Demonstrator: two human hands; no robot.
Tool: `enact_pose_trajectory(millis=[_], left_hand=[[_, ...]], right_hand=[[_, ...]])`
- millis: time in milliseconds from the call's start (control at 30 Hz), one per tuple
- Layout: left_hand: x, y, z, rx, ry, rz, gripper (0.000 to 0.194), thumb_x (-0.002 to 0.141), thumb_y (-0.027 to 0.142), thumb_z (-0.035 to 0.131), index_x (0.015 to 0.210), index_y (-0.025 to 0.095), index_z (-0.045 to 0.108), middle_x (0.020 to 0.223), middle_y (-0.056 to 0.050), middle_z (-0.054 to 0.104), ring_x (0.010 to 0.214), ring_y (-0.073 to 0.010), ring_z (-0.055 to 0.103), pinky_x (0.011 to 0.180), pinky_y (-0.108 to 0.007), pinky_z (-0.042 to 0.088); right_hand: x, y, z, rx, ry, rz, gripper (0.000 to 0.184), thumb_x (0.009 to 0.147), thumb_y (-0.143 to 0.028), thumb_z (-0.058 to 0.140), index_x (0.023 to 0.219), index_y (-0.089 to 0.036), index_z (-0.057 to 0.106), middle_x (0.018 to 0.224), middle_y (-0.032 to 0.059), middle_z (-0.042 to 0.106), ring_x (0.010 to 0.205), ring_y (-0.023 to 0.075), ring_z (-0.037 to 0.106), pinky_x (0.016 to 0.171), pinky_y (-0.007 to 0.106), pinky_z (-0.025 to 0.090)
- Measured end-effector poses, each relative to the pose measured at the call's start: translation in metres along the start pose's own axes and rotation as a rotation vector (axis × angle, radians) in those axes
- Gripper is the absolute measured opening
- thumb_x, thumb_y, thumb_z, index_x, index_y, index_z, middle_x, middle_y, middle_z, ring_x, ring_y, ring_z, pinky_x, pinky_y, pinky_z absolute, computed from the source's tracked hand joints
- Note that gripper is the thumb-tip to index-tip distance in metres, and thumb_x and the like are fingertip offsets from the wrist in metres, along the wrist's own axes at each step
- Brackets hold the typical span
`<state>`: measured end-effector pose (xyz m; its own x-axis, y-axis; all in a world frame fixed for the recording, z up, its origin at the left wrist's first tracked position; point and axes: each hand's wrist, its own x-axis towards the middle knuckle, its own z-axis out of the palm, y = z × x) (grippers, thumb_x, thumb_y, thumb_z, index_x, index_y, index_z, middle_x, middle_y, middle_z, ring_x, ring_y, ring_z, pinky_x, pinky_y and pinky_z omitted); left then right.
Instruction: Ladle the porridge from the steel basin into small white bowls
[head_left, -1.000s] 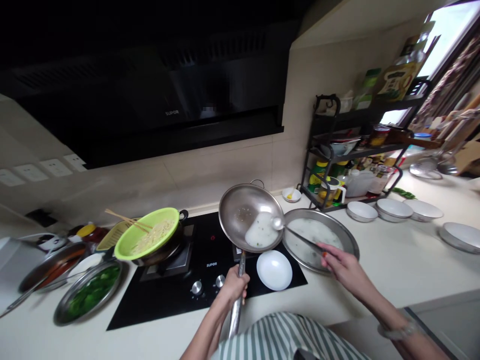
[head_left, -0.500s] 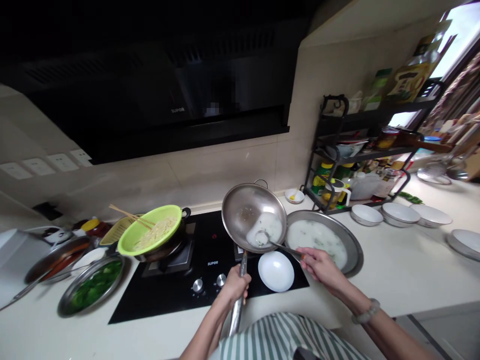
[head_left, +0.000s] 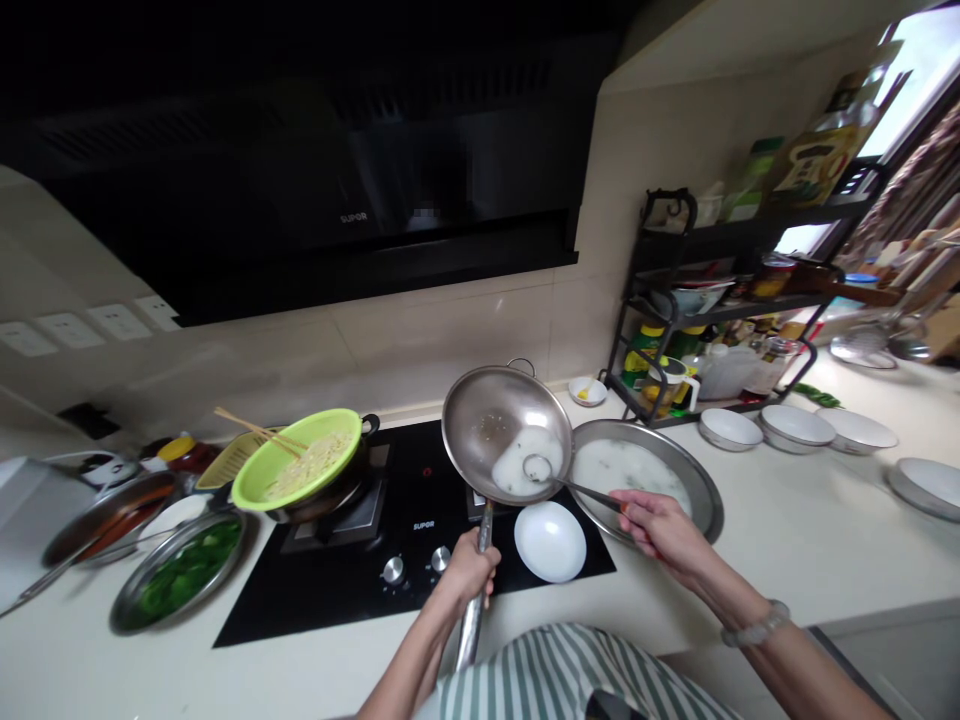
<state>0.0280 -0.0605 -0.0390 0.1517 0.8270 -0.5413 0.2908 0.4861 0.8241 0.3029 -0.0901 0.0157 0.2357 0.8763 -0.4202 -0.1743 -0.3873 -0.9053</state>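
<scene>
My left hand [head_left: 474,566] is closed around the metal handle of a wok [head_left: 469,420], which is tilted to the right over the stove. White soup [head_left: 517,468] pools in the wok's lower right side. My right hand [head_left: 654,522] grips the handle of a ladle [head_left: 538,468], whose bowl dips into that soup. Right of the wok, its rim close to or touching it, stands a wide metal basin [head_left: 709,505] of white liquid with small green bits. A white bowl [head_left: 550,542] sits just in front of the wok, on the stove's edge.
A green colander [head_left: 251,488] of noodles with chopsticks rests on a pot at the stove's left. Further left are a dish of green vegetables [head_left: 176,577] and a pan of red sauce [head_left: 64,545]. White bowls [head_left: 796,425] and a black spice rack [head_left: 634,310] stand right.
My right hand and the ladle have moved a little to the right, the ladle's bowl now nearer the wok's right rim. My left hand and the wok stay almost in place.
</scene>
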Motion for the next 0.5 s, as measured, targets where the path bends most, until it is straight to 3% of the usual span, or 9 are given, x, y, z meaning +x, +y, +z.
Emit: enact_pose_trajectory(millis=[500], left_hand=[[0.0007, 0.0006, 0.0004, 0.025, 0.009, 0.014, 0.018, 0.074, 0.006, 0.045, 0.074, 0.022, 0.036, 0.044, 0.009, 0.042, 0.031, -0.0081, 0.040, 0.030, -0.017, 0.033]], right_hand=[[-0.0074, -0.0057, -0.0024, 0.010, 0.038, -0.025, 0.034, 0.063, -0.024, 0.061, 0.095, -0.012, 0.059, 0.052, -0.0021, 0.053, 0.038, 0.0056, 0.030, 0.036, 0.018, 0.018]])
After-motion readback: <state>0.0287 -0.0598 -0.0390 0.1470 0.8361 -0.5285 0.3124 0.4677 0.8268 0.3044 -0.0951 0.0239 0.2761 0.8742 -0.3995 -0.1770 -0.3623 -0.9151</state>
